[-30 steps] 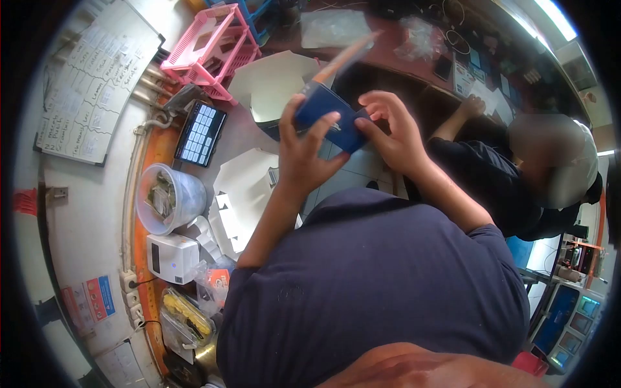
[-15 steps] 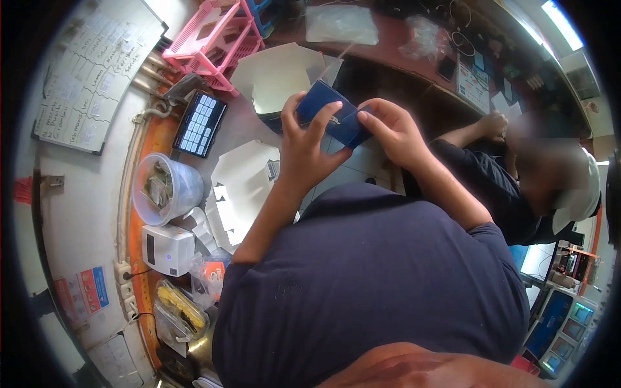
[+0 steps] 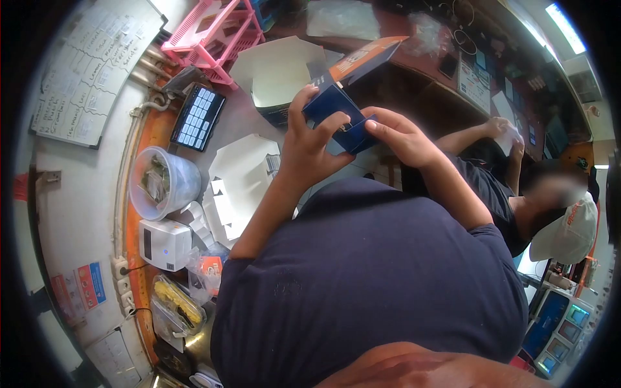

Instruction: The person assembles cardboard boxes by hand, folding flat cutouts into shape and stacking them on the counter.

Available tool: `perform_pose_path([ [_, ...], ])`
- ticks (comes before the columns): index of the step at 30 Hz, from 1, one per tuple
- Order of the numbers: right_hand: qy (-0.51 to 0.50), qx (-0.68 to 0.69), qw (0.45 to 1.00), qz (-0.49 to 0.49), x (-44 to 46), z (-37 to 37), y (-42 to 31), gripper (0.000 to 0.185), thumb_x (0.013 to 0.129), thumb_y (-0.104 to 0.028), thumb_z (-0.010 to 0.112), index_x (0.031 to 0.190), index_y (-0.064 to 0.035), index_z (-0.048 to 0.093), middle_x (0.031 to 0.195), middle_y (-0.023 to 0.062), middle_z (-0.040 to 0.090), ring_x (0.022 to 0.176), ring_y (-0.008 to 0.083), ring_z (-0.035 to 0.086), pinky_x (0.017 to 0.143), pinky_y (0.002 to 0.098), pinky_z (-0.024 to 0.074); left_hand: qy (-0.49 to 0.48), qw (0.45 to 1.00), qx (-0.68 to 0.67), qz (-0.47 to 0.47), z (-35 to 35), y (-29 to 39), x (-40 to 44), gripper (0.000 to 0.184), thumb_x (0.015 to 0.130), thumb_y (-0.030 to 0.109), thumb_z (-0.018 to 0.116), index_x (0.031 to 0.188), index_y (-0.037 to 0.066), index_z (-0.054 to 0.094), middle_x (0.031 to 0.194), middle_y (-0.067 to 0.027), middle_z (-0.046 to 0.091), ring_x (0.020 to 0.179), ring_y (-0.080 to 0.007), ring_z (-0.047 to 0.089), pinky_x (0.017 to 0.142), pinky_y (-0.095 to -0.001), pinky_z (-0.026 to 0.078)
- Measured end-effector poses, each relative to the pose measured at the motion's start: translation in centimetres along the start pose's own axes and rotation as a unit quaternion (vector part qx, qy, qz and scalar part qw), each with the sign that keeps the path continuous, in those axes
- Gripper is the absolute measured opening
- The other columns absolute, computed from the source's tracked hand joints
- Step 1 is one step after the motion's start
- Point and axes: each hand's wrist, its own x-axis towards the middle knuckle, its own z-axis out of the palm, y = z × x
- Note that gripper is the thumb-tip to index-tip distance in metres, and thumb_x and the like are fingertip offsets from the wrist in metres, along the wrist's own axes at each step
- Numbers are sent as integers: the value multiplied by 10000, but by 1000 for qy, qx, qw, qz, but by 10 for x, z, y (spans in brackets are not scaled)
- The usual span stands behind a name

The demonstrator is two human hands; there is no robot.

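Note:
A dark blue cardboard box point(image 3: 335, 105) is up in front of my chest, held between both hands. Its raised flap point(image 3: 362, 63), orange and dark blue with print, stands up on the far side. My left hand point(image 3: 312, 143) is closed around the box's left and near side, one finger bent over the blue panel. At the right corner, my right hand point(image 3: 402, 141) pinches a blue edge between thumb and fingers. Just beyond my left hand, an open white-lined box point(image 3: 281, 68) sits on the table. Another opened white carton point(image 3: 242, 174) lies nearer, by my left forearm.
On the left are a pink rack point(image 3: 210, 39), a tablet point(image 3: 198, 118), a clear plastic tub point(image 3: 165, 183) and a white printer point(image 3: 165, 244). At right, a co-worker in a cap point(image 3: 569, 229) handles white paper beside a dark red table point(image 3: 398, 26).
The box's orange and blue flap has swung up into view. My fingers have shifted slightly on the blue panels. The co-worker's hands and head have moved.

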Motion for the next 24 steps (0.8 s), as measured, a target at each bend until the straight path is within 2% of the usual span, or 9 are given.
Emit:
perform_pose_path([
  [5, 9, 20, 1000, 15, -4, 4, 1, 317, 1128, -265, 578, 1287, -5, 664, 1143, 46, 700, 1102, 127, 625, 1013, 318, 492, -14, 999, 27, 9, -2, 6, 1, 723, 614, 159, 951, 1226, 285, 587, 1508, -203, 337, 1419, -499, 438, 1035, -552, 554],
  [8, 47, -40, 997, -40, -3, 5, 5, 271, 1091, -264, 664, 1180, -10, 697, 1064, 33, 708, 1012, 89, 631, 908, 271, 499, 13, 1000, -3, -7, 6, 1, -3, 693, 644, 129, 939, 1205, 279, 561, 1509, -214, 297, 1427, -536, 404, 1036, -563, 551],
  [11, 212, -141, 965, -64, 0, 11, 15, 190, 1030, -194, 757, 1044, -11, 709, 939, 1, 701, 876, 55, 615, 768, 231, 488, 50, 998, 44, -5, 9, -8, -5, 692, 660, 106, 928, 1210, 278, 544, 1498, -224, 276, 1438, -575, 363, 1055, -586, 531],
  [12, 251, -170, 951, -53, 1, 11, 16, 194, 994, -179, 806, 992, -11, 708, 893, -13, 694, 807, 41, 600, 697, 219, 474, 56, 996, 65, 10, 8, -10, -3, 679, 672, 109, 919, 1214, 271, 545, 1486, -226, 274, 1443, -600, 337, 1083, -620, 497],
  [15, 276, -184, 942, -45, 4, 16, 17, 206, 966, -181, 831, 973, -12, 713, 878, -2, 692, 783, 60, 603, 693, 238, 477, 12, 995, 96, 0, 8, -11, -4, 675, 678, 113, 913, 1225, 265, 548, 1481, -224, 284, 1453, -606, 325, 1103, -646, 469],
  [18, 280, -321, 891, -155, 10, 20, 13, 212, 888, -188, 877, 911, -21, 749, 827, 49, 676, 725, 129, 637, 656, 284, 509, -9, 998, 67, -10, 14, -9, -4, 658, 677, 112, 910, 1219, 260, 565, 1473, -224, 301, 1456, -616, 322, 1114, -649, 462],
  [21, 248, -351, 888, -163, 10, 24, 3, 224, 857, -181, 896, 934, -27, 754, 816, 63, 657, 733, 154, 633, 666, 295, 510, -6, 999, 51, 1, 15, -9, -3, 627, 675, 104, 902, 1197, 250, 587, 1500, -233, 296, 1462, -622, 319, 1137, -653, 443],
  [24, 225, -362, 880, -211, 11, 17, -2, 250, 916, -235, 855, 1016, -23, 769, 837, 59, 660, 765, 144, 623, 698, 304, 514, -3, 999, 30, -13, 13, -9, -4, 607, 665, 100, 899, 1180, 243, 611, 1581, -261, 257, 1486, -631, 291, 1163, -659, 418],
])
